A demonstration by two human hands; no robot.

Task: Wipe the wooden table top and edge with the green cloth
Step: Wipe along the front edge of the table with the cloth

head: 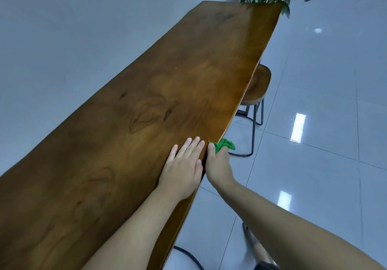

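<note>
Left hand (184, 169) flat, fingers together, pressing on wooden table (129, 110) top near edge. Right hand (217, 165) fisted round bunched green cloth (223, 145), rubbing table's side edge. Risks imo: cloth wad small, knuckles scrape wood; cloth slips off edge w/ loose grip; wooden stool (254, 85) ahead blocks stroke.

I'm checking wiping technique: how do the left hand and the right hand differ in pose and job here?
The left hand lies flat and open on the wooden table top, fingers spread; the right hand is curled shut in a grip on the green cloth. The left hand rests on the top surface, while the right hand is off the side, holding the cloth against the table's edge. Both are bare and sit close together at the same edge.
</note>
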